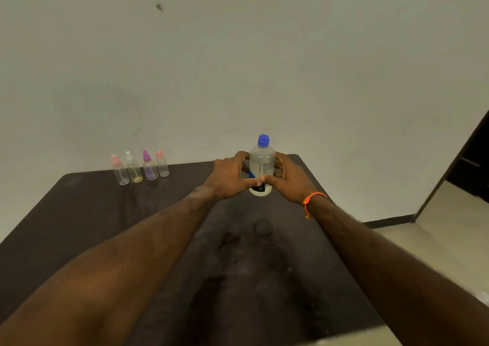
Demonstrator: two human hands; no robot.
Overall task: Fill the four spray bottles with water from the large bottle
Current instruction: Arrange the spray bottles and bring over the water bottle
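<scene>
The large clear water bottle (262, 164) with a blue cap stands upright at the far right of the dark table (79, 213). My left hand (229, 177) and my right hand (287, 180) wrap around its lower body from both sides, thumbs meeting in front. Several small spray bottles stand in a row at the far left: a pink-capped one (120, 171), a white-capped yellowish one (133, 168), a purple one (149, 167) and another pink-capped one (162, 164). All have their caps on.
A pale wall rises right behind the table's far edge. The table's right edge drops to a light floor (436, 226), with a dark doorway (471, 165) at the far right. Faint ring marks stain the tabletop's middle.
</scene>
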